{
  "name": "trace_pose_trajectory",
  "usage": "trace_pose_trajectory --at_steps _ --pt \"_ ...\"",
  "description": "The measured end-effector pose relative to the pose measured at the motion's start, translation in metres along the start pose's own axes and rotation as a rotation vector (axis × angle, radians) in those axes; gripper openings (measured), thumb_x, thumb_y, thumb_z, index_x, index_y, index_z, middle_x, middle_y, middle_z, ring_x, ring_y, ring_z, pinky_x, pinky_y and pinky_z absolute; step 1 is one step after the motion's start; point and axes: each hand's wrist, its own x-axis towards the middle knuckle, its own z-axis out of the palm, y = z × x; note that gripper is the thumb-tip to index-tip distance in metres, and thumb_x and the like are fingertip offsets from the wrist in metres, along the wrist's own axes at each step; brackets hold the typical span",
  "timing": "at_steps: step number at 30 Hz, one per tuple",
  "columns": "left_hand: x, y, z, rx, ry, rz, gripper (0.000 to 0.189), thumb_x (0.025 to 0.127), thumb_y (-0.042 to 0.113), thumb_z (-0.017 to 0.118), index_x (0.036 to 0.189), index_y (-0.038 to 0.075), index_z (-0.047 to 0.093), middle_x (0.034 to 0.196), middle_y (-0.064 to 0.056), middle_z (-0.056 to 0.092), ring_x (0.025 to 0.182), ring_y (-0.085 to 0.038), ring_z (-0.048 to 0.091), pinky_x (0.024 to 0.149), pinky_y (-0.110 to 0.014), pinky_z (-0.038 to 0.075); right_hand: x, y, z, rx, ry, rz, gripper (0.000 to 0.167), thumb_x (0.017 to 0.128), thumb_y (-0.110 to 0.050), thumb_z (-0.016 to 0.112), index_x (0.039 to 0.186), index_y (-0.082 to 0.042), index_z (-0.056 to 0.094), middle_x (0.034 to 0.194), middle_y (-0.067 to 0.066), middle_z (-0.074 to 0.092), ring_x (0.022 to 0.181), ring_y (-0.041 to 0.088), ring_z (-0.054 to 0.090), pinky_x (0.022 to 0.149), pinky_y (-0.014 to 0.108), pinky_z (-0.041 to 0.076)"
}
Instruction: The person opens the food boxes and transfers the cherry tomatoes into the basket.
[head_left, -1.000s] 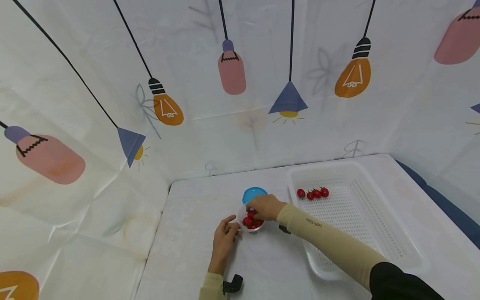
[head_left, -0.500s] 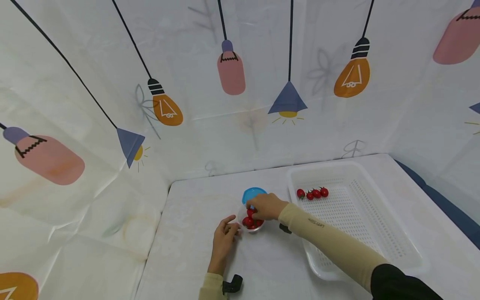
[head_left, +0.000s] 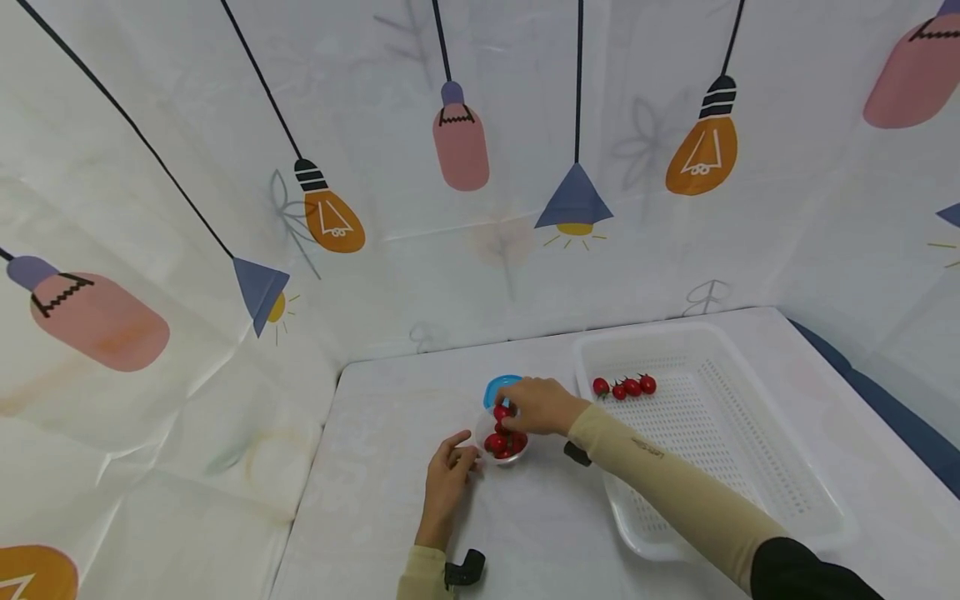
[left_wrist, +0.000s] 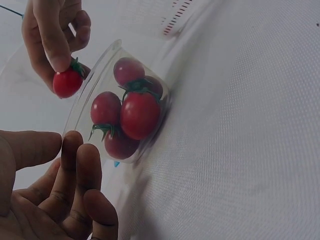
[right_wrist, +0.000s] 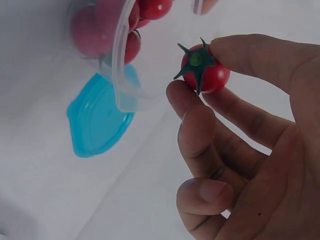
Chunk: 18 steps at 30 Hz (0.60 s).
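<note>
A small clear plastic tub (left_wrist: 105, 62) holds several red cherry tomatoes (left_wrist: 140, 115) with green stems. My left hand (head_left: 447, 482) is at the near left side of the tub, thumb and fingertip pinching its rim. Its other fingers curl loosely below. Over the tub's mouth, my right hand (head_left: 546, 407) pinches one cherry tomato (right_wrist: 212, 75) between thumb and fingertips, its star-shaped green stem showing in the right wrist view. That tomato is outside the rim in both wrist views. A blue lid (right_wrist: 102, 120) lies on the table just behind the tub.
To the right stands a large white perforated tray (head_left: 780, 425), with several more cherry tomatoes (head_left: 632, 387) in a row near its back left corner. My right forearm crosses over this tray. A white cloth covers the table (head_left: 375, 467), and a printed white curtain (head_left: 405, 275) hangs behind.
My right hand has risen out of the tub and shifted slightly back and right, lifting a cherry tomato with it. My left hand has stayed at the rim.
</note>
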Motion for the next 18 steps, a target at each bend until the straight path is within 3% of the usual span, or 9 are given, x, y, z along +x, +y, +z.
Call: trace_pose_trajectory --at_steps 3,8,13,18 --pt "-0.007 0.010 -0.001 0.003 -0.003 0.015 0.039 0.103 0.014 0.059 0.137 -0.005 0.055 0.106 -0.022 0.070 0.097 -0.038 0.064 0.081 -0.040 0.051 -0.003 0.000 -0.005 0.010 0.012 0.007 0.022 0.091 -0.029 0.076 0.111 -0.020 0.071 0.093 -0.006 0.072 0.084 0.012 0.064 0.067 0.032 0.052" --pt "-0.006 0.011 0.000 0.007 0.002 0.000 0.039 0.103 0.014 0.058 0.137 -0.004 0.054 0.107 -0.022 0.070 0.097 -0.037 0.064 0.082 -0.039 0.051 -0.006 0.000 -0.013 0.024 0.048 -0.008 0.022 0.091 -0.029 0.076 0.110 -0.019 0.071 0.094 -0.005 0.073 0.081 0.010 0.063 0.063 0.031 0.052" --pt "0.005 -0.009 0.001 0.002 0.014 -0.016 0.040 0.103 0.015 0.058 0.139 -0.002 0.054 0.107 -0.021 0.070 0.098 -0.037 0.064 0.081 -0.040 0.051 -0.009 0.002 -0.021 0.025 0.063 -0.001 0.029 0.092 -0.032 0.075 0.117 -0.018 0.069 0.098 -0.006 0.073 0.086 0.011 0.067 0.068 0.032 0.055" --pt "0.012 -0.026 0.002 0.006 0.041 -0.009 0.040 0.103 0.021 0.061 0.138 0.002 0.056 0.104 -0.014 0.071 0.094 -0.029 0.065 0.077 -0.034 0.050 -0.013 0.005 -0.029 0.053 0.082 0.007 0.033 0.092 -0.031 0.075 0.121 -0.016 0.068 0.103 -0.002 0.074 0.094 0.019 0.069 0.073 0.036 0.057"
